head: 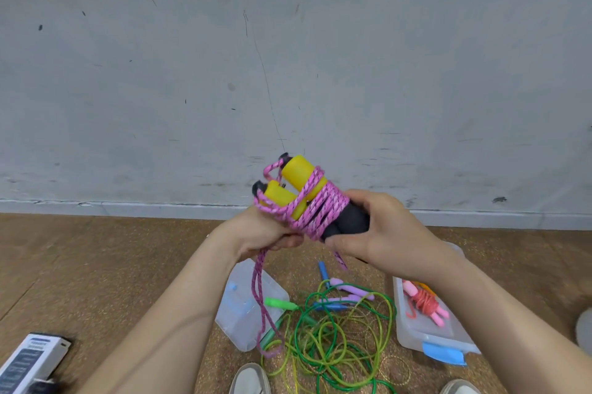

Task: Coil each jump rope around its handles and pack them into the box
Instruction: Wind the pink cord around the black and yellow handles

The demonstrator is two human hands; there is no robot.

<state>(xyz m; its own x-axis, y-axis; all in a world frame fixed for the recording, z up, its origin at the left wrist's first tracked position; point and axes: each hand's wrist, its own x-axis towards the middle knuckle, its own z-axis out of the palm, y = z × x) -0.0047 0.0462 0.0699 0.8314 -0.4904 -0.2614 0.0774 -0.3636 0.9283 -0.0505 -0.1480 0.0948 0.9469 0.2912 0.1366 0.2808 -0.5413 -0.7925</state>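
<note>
I hold a pair of yellow-and-black jump rope handles (296, 179) side by side at chest height, with pink braided rope (315, 212) wound around their middle. My right hand (381, 233) grips the black ends of the handles. My left hand (266, 232) grips the pink rope just below the coil, and a loose loop of it hangs down to the floor (261, 307). A clear plastic box (426, 334) with a blue latch lies on the floor at right and holds a coiled red rope with pink handles (424, 304).
The clear box lid (242, 313) lies on the cork floor below my hands. A tangle of green and yellow-green ropes (333, 339) with green, blue and purple handles lies between lid and box. A white carton (30, 361) sits bottom left. My shoes (250, 381) show at the bottom edge.
</note>
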